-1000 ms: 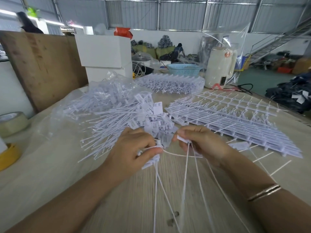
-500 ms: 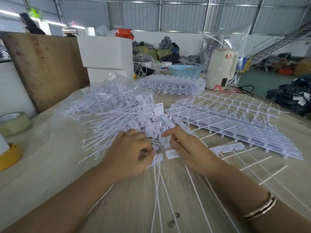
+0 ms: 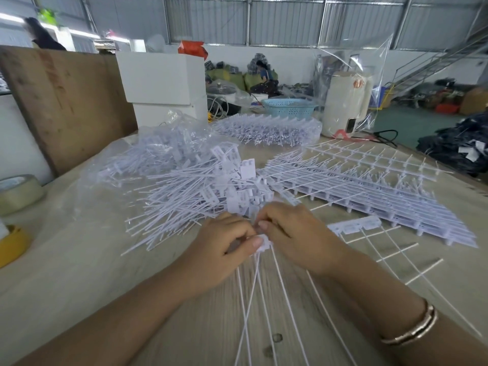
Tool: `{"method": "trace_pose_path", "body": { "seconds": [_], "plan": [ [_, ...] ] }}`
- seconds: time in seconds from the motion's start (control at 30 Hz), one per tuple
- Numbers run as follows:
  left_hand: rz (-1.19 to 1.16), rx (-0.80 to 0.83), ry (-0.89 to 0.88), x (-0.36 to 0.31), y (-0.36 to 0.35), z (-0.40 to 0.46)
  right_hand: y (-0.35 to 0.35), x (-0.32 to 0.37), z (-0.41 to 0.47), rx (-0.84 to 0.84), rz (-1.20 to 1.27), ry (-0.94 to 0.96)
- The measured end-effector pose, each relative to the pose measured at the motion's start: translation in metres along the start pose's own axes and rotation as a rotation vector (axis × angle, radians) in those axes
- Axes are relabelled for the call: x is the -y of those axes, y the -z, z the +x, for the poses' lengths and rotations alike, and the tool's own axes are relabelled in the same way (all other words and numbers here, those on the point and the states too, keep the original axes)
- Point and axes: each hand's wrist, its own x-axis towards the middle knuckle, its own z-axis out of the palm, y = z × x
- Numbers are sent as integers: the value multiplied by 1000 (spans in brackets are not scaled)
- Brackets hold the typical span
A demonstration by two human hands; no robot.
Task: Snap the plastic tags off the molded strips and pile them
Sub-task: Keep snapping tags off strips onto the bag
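In the head view, the task looks well under way but far from finished. A large heap of loose white plastic tags (image 3: 200, 191), each a small flat rectangular head on a long thin tail, fills the centre left of the frame, lying partly on a crumpled clear plastic sheet (image 3: 111, 167). To the right of centre a thick stack of uncut white molded strips (image 3: 369, 196), flat grids with tags in rows, waits on the pale wood-grain surface (image 3: 79, 273), and another bundle of white strips (image 3: 266, 129) lies further back beside a pale blue plastic basket (image 3: 289, 107). So a good deal is snapped and piled, and by the look of it more than that is left. At centre frame the two hands meet just below the heap: the left hand (image 3: 221, 249) is curled, its thumb pressing on a small white tag head (image 3: 264, 243), and the right hand (image 3: 293, 233) is curled against it, fingertips pinching at the same piece. Several thin white tails (image 3: 253, 299) fan down from that grip toward the bottom edge. Just right of the hands lies a short partly stripped white strip (image 3: 353, 225).
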Motion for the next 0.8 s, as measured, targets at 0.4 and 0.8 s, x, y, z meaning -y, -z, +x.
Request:
{"method": "trace_pose_path", "body": {
  "seconds": [0.4,0.8],
  "plan": [
    [11,-7,-48,3,4,1,2,-1,-2,231,398,-62],
    [246,-280,-257,-4,13,5,-1,-3,0,179,844,-78]
  ]
}}
